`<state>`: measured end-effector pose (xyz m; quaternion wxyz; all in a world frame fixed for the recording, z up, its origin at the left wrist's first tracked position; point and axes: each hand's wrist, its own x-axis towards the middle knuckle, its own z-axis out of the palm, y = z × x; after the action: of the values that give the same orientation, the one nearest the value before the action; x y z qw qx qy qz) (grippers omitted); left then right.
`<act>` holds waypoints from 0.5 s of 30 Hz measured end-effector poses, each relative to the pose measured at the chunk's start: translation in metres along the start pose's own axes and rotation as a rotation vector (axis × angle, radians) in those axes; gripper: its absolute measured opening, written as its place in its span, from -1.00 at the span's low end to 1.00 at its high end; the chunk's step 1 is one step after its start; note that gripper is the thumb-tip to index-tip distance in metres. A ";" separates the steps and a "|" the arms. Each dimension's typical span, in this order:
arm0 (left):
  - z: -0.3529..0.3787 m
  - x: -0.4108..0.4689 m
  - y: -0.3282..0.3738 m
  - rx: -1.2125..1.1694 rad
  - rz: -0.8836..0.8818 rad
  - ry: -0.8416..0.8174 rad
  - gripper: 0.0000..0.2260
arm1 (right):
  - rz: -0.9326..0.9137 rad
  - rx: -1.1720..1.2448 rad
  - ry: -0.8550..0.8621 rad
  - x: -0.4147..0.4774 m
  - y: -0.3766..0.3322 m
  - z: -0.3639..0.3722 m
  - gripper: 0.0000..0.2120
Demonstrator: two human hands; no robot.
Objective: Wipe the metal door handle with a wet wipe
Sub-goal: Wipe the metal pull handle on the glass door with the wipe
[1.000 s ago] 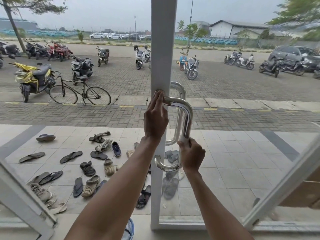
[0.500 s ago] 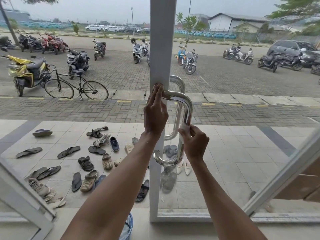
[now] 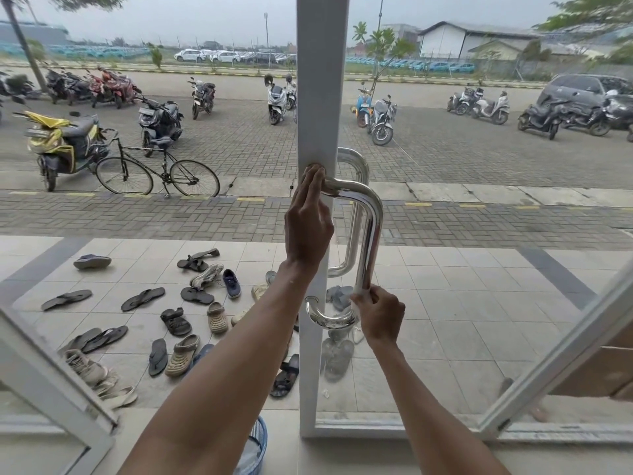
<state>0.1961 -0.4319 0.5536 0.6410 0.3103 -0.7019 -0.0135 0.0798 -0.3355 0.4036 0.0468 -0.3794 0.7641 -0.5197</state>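
Chrome D-shaped door handle [image 3: 369, 234] sits on the white door frame [image 3: 322, 97], polished tube, mounted top and bottom. A second matching handle [image 3: 354, 214] shows through the glass on the outer side.

Left hand [image 3: 308, 221] is at the upper mount, fingers pointing up and laid against the frame and the handle's top arm; palm faces away, so can't tell if it actually grips anything.

Right hand [image 3: 380, 313] is closed around the lower end of the vertical bar, just above the bottom bend. A bit of white wet wipe [image 3: 355, 301] shows between fingers and tube; most of it is hidden by the hand.

Surroundings: blue basket [image 3: 255, 450] on the floor at the base of the frame, partly hidden by the left forearm. Through the glass, scattered sandals and shoes [image 3: 178, 320] on the tiled porch. Beyond that, a bicycle [image 3: 157, 169], a yellow scooter [image 3: 58, 142] and more motorbikes on the paved lot. An angled white frame [image 3: 561, 354] crosses lower right, another lower left.
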 end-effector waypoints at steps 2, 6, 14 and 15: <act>0.001 0.000 0.000 -0.004 -0.004 0.006 -0.50 | -0.060 0.032 0.081 0.003 -0.010 -0.004 -0.87; 0.004 -0.004 -0.001 -0.008 -0.002 0.024 -0.51 | -0.031 0.021 0.093 -0.004 0.002 0.006 -0.80; 0.003 -0.002 -0.004 0.007 0.014 0.010 -0.51 | 0.288 -0.001 -0.067 -0.027 0.036 0.030 -0.75; 0.002 -0.003 -0.004 0.007 0.016 0.004 -0.51 | 0.283 -0.002 -0.062 -0.027 0.035 0.030 -0.76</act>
<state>0.1961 -0.4345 0.5494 0.6413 0.3069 -0.7032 -0.0052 0.0943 -0.3349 0.3518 0.1431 -0.2839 0.8085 -0.4953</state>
